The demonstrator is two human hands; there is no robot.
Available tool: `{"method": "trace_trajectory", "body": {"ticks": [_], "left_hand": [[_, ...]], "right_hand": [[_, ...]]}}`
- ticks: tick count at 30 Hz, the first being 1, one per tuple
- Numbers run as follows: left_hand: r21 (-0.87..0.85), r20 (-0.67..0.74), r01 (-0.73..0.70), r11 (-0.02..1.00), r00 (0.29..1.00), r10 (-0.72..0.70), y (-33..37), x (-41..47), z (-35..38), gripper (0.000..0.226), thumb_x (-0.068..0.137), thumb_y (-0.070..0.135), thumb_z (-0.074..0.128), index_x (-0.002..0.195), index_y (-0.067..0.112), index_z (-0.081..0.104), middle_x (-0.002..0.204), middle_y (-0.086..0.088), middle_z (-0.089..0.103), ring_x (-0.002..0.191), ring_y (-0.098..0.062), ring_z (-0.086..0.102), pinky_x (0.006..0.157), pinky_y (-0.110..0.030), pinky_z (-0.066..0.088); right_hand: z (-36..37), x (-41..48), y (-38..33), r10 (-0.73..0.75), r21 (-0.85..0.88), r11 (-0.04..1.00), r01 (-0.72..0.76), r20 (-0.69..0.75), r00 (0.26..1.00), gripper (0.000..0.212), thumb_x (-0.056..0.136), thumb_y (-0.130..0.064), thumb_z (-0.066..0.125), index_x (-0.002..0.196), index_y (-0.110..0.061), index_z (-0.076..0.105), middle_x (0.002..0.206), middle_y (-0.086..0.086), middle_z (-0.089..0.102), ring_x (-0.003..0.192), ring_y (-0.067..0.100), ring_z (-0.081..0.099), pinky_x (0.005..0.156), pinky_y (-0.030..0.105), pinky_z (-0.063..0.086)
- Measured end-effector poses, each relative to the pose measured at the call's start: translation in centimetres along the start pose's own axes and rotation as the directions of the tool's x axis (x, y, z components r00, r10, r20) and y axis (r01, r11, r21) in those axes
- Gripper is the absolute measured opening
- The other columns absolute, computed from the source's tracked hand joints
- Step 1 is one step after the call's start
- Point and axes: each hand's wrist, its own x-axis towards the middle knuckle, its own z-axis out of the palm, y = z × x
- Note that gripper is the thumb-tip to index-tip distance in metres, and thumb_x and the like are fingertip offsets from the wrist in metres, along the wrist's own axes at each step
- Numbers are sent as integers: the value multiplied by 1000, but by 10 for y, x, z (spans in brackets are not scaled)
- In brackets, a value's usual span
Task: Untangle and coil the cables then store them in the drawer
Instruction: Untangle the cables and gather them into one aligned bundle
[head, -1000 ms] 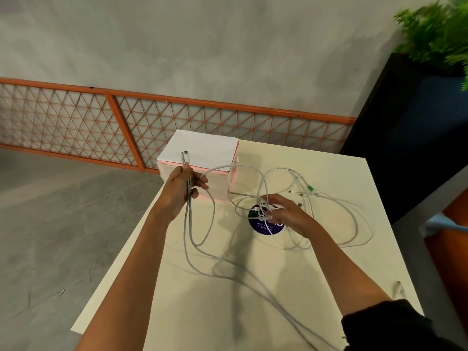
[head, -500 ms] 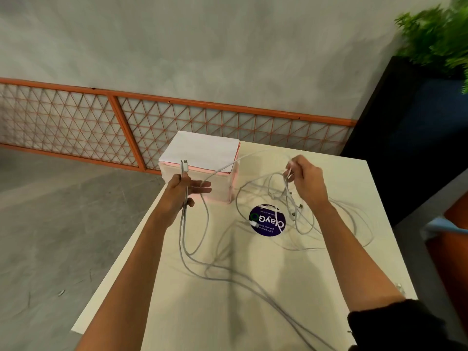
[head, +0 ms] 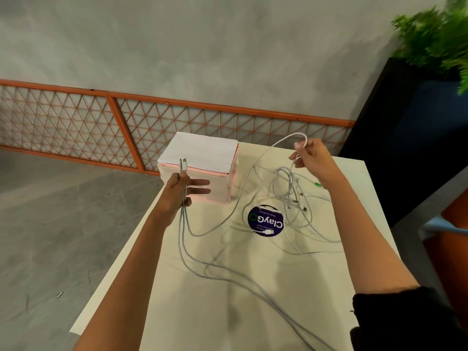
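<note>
While the box (head: 200,164) hugs the table's (head: 291,295) far-left edge, the near half's mostly bare. Left hand (head: 181,192) pinches two cable ends; right hand (head: 312,159) grips one loop above the tangle (head: 291,191) (strand count unclear).

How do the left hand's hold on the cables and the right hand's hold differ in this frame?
The left hand grips cable ends that stick up above it, with fingers spread; the right hand pinches a mid-length loop of white cable.
The left hand is beside the white drawer box; the right hand is raised above the tangle.
Both hold cable clear of the table.
</note>
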Motion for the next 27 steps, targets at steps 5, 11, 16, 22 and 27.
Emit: {"method": "trace_trajectory", "body": {"ticks": [5, 11, 16, 22, 27], "left_hand": [[-10, -24, -18, 1000, 1000, 18, -4, 0, -5, 25, 105, 34, 30, 101, 10, 37, 104, -10, 72, 89, -31, 71, 40, -17, 29], [8, -41, -16, 1000, 999, 16, -1, -3, -1, 24, 105, 34, 28, 98, 11, 35, 102, -8, 73, 85, -28, 72, 41, -18, 27], [9, -66, -11, 1000, 998, 11, 0, -5, -5, 24, 105, 33, 28, 105, 10, 35, 100, -7, 74, 80, -25, 72, 42, -18, 27], [3, -75, -11, 1000, 997, 11, 1, -4, -5, 22, 105, 31, 28, 106, 10, 36, 101, -9, 73, 78, -24, 72, 41, -18, 28], [5, -66, -14, 1000, 998, 14, 0, -3, -4, 23, 105, 33, 27, 103, 12, 36, 100, -7, 73, 77, -23, 71, 41, -18, 27]], "right_hand": [[-4, 0, 4, -109, -134, 984, 116, 63, 992, 11, 91, 3, 56, 91, -8, 59, 87, 14, 68, 76, 11, 64, 68, 9, 47], [9, -7, 11, -170, -275, 950, 146, -64, 983, 18, 98, 0, 36, 103, -15, 45, 67, 5, 54, 66, 23, 63, 57, 36, 55], [6, 9, -2, -173, -121, 981, 148, -227, 958, 25, 102, -20, 38, 117, -9, 56, 66, -1, 48, 49, 3, 48, 45, 17, 47], [1, 20, -16, 89, 558, 830, 2, -135, 987, 27, 101, -14, 41, 90, -9, 66, 64, 0, 36, 54, 6, 34, 48, 17, 34], [3, 9, 11, -77, -69, 995, 70, -96, 992, 26, 101, -17, 42, 98, -7, 65, 61, 2, 52, 41, 3, 49, 46, 16, 42]]}}
